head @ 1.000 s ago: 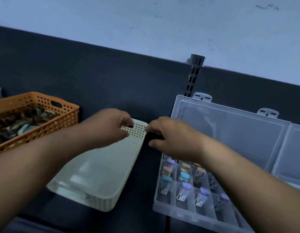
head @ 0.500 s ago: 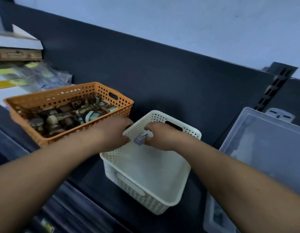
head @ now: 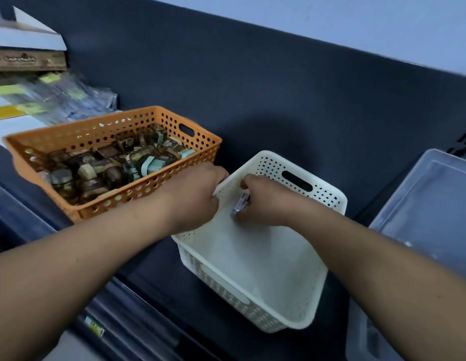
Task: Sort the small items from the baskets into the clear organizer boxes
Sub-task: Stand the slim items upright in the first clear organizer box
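A white perforated basket [head: 263, 282] stands in the middle of the dark table, and only a bare floor shows inside it. My left hand [head: 198, 196] grips its far left rim. My right hand [head: 263, 201] is inside the basket near the same corner and pinches a small vial with a purple cap [head: 241, 203]. To the left stands an orange perforated basket [head: 145, 194] filled with several small jars and rolls. The open lid of a clear organizer box [head: 430, 204] shows at the right edge; its compartments lie out of view.
A cardboard box [head: 25, 50] and a stack of plastic-wrapped sheets [head: 52, 97] lie at the far left. A dark panel [head: 252, 87] rises behind the table. A dark ledge with a small sticker [head: 95, 329] runs below the table's near edge.
The view has swung left, off the organizer's compartments and onto the baskets. My right hand went into the white basket and picked up the purple-capped vial. My left hand stays on the rim.
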`<state>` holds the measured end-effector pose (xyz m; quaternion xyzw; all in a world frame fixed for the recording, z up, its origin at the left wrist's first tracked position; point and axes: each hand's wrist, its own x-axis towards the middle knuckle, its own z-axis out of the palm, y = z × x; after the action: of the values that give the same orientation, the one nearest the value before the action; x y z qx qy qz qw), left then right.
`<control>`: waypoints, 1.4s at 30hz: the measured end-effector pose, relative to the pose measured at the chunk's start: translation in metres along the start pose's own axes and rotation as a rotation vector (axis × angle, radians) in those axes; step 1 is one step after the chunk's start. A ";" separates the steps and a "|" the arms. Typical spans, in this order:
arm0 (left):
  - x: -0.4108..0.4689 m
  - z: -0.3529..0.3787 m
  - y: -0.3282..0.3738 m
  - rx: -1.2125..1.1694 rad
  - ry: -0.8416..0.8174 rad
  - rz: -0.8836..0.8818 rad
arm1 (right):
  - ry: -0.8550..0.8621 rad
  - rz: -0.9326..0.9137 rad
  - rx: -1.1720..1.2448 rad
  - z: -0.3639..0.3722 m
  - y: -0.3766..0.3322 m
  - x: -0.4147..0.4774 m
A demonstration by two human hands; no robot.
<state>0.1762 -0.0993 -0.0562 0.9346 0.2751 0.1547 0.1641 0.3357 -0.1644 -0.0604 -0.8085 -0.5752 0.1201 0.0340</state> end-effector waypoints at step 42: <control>0.008 0.021 0.195 -0.281 0.011 0.282 | 0.176 0.258 1.419 -0.076 0.122 -0.195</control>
<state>0.2811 -0.2544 0.0029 0.9308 0.1182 0.2183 0.2684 0.4050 -0.3819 0.0197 -0.6600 -0.2539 0.4017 0.5818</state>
